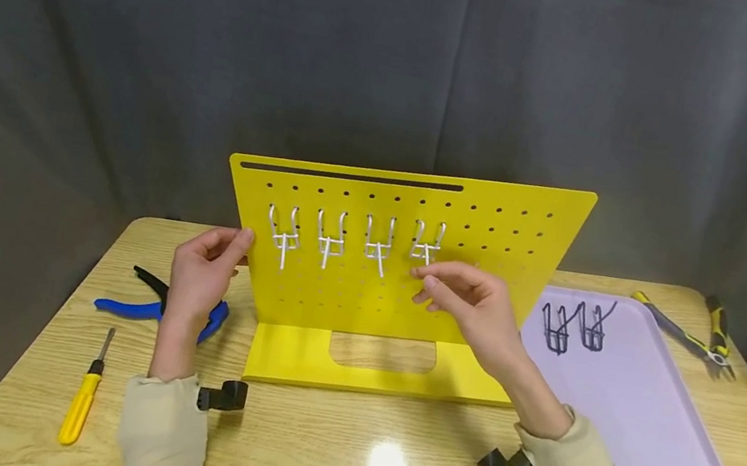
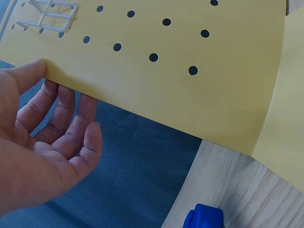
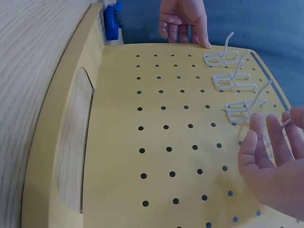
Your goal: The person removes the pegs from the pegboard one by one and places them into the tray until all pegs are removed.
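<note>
A yellow pegboard [image 1: 337,276] stands on its base on the table. My left hand [image 1: 202,271] holds its left edge, thumb on the front and fingers behind, as the left wrist view shows. White wire hooks hang in a row in the upper holes: a leftmost hook [image 1: 284,239], two middle ones, and a rightmost hook [image 1: 425,251]. At the rightmost hook, my right hand [image 1: 472,306] pinches the prong's end between thumb and finger. Part of that hook is hidden by the fingers in the right wrist view, where a bit of white prong [image 3: 286,123] shows.
On the right, a lilac tray [image 1: 634,437] carries two black wire hooks [image 1: 556,331]. Beyond it lie yellow-and-black pliers [image 1: 677,326] and a similar tool [image 1: 718,324]. At left are a blue-and-black hand tool [image 1: 127,307] and a yellow screwdriver [image 1: 80,407]. A dark curtain [image 1: 371,61] hangs behind.
</note>
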Demonstrator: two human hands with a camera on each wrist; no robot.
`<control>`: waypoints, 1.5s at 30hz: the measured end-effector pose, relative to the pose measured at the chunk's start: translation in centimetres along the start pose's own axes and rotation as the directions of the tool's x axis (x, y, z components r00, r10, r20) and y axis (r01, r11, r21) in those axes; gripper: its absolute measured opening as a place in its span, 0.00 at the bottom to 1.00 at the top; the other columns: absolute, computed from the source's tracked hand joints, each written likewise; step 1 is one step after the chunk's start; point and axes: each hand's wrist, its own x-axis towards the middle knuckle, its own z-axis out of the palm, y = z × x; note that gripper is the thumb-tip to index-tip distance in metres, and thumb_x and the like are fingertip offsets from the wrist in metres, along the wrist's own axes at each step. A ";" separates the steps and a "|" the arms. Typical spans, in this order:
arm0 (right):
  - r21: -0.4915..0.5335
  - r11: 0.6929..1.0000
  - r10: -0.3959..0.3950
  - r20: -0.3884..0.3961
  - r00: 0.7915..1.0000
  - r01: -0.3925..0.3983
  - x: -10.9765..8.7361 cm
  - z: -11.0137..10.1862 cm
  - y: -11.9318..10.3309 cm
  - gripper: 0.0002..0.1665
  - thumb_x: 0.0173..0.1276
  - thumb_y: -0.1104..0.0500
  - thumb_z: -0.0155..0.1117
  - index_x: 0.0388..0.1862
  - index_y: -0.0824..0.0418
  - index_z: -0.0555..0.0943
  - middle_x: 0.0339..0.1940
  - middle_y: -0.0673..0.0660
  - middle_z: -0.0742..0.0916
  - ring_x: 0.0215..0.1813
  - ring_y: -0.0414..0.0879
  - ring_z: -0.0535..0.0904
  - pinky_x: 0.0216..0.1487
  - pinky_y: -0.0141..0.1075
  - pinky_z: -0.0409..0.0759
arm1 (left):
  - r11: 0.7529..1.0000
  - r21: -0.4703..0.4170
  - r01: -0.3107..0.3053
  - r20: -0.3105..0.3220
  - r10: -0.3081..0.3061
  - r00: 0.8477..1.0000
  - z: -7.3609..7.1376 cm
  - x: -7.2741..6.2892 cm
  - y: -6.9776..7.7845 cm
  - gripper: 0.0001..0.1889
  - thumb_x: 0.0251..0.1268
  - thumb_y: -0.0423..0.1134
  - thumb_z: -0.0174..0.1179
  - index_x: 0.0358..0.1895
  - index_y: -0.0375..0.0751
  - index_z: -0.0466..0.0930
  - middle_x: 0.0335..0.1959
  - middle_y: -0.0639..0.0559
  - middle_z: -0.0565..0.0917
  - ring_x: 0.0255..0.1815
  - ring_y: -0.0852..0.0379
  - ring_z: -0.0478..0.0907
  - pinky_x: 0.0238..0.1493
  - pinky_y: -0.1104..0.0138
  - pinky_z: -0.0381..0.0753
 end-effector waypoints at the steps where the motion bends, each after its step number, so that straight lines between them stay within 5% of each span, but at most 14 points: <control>1: 0.000 1.000 -0.013 0.008 1.000 0.013 0.0 0.0 0.0 0.09 0.69 0.67 0.60 0.45 0.65 0.84 0.42 0.53 0.87 0.37 0.46 0.83 0.40 0.36 0.81 | 1.000 -0.001 0.005 0.000 -0.005 1.000 0.0 0.0 0.0 0.24 0.65 0.56 0.58 0.50 0.38 0.82 0.39 0.52 0.82 0.37 0.63 0.79 0.44 0.65 0.74; 7: 0.016 0.997 -0.082 0.037 0.996 0.081 -0.1 -0.4 -0.8 0.10 0.69 0.68 0.59 0.44 0.60 0.85 0.41 0.49 0.88 0.38 0.46 0.83 0.40 0.35 0.80 | 1.000 -0.003 0.023 -0.003 -0.023 1.000 0.0 0.0 0.1 0.25 0.65 0.57 0.58 0.51 0.38 0.82 0.42 0.49 0.82 0.39 0.60 0.79 0.46 0.64 0.74; 30: -0.037 0.999 -0.017 -0.004 1.000 0.017 -3.1 -5.6 -2.5 0.10 0.72 0.69 0.55 0.45 0.68 0.83 0.40 0.54 0.87 0.39 0.45 0.83 0.42 0.33 0.80 | 1.000 -0.010 0.008 0.007 -0.008 1.000 0.2 0.1 -0.2 0.25 0.66 0.56 0.58 0.51 0.37 0.82 0.42 0.48 0.82 0.38 0.60 0.79 0.46 0.65 0.74; 45: 0.084 0.996 0.010 -0.028 1.000 -0.007 -5.4 -9.5 -1.5 0.12 0.72 0.72 0.51 0.47 0.70 0.81 0.40 0.53 0.88 0.38 0.43 0.84 0.38 0.28 0.80 | 1.000 -0.010 0.009 0.005 -0.009 1.000 0.2 0.1 -0.2 0.24 0.66 0.56 0.58 0.50 0.37 0.82 0.40 0.49 0.82 0.38 0.61 0.79 0.45 0.65 0.74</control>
